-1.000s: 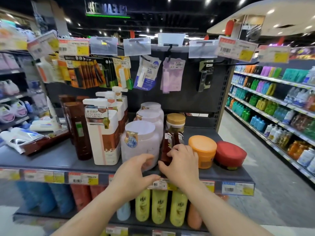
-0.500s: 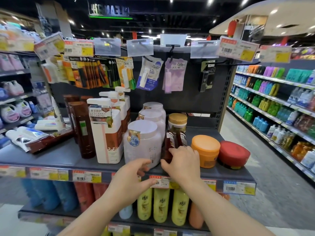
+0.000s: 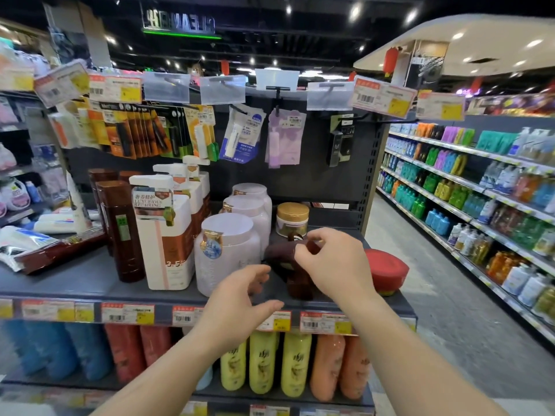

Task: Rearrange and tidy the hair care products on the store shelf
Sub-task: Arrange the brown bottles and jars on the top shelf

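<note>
My right hand (image 3: 333, 265) pinches a small dark brown bottle (image 3: 279, 253), which is blurred and tilted above the grey shelf (image 3: 90, 283). A second brown bottle (image 3: 300, 285) stands just below it. My left hand (image 3: 240, 298) hovers at the shelf's front edge with loosely curled fingers and holds nothing. It is just in front of a pale pink jar (image 3: 225, 253), the first of three in a row. A gold-lidded jar (image 3: 292, 219) stands behind the bottles. The red jar (image 3: 387, 271) lies tilted to the right of my right hand.
Tall white pump bottles (image 3: 163, 235) and brown bottles (image 3: 120, 229) fill the shelf's left half. Carded items hang on hooks (image 3: 240, 133) above. Yellow and orange bottles (image 3: 264, 364) stand on the shelf below. An aisle with stocked shelves (image 3: 480, 205) runs along the right.
My right hand has lifted and tipped a small brown bottle that stood upright before. My left hand has drawn back slightly from the pink jar. The orange jar is now hidden behind my right hand.
</note>
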